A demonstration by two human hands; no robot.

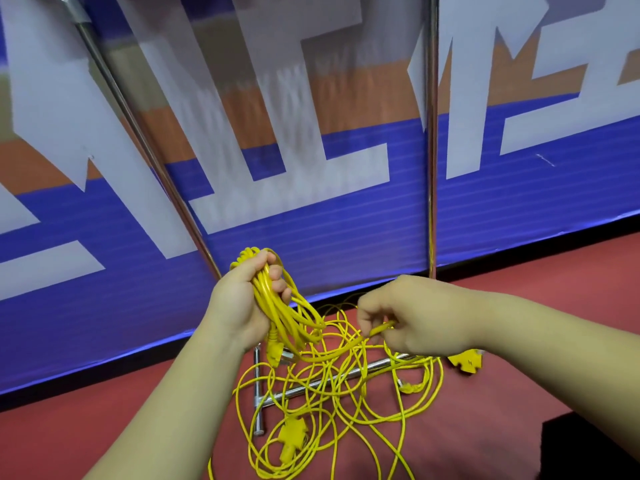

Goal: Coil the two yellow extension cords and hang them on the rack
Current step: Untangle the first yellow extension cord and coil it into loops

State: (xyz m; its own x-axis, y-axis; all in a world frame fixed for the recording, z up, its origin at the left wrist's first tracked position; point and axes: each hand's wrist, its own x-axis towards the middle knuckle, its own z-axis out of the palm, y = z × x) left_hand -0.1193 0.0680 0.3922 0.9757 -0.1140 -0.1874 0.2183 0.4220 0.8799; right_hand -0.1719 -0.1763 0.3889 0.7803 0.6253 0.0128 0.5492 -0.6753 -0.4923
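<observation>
Nearest, below both sets of fingers, loose yellow cord is seen tangled on the red floor, draped over a chrome base bar; one yellow socket block lies in the tangle, a second just under the right wrist. Above that, a part-made coil is gripped in the left hand, fingers curled tight round the bunched loops, plug hanging below the palm. A single strand is pinched by the right hand between thumb and fingertips, other fingers curled in. Key relation: the strand's long axis runs roughly sideways, from the right fingertips down-left to beneath the coil, sagging between. The coil lies to the left of and slightly above the pinch, hands near but apart. Next loop judged to be carried leftward across that gap. Snag risk judged from the crossed strands below. Beyond the fingers, a chrome upright of the rack is seen, blue banner wall behind. No cord hung yet.
</observation>
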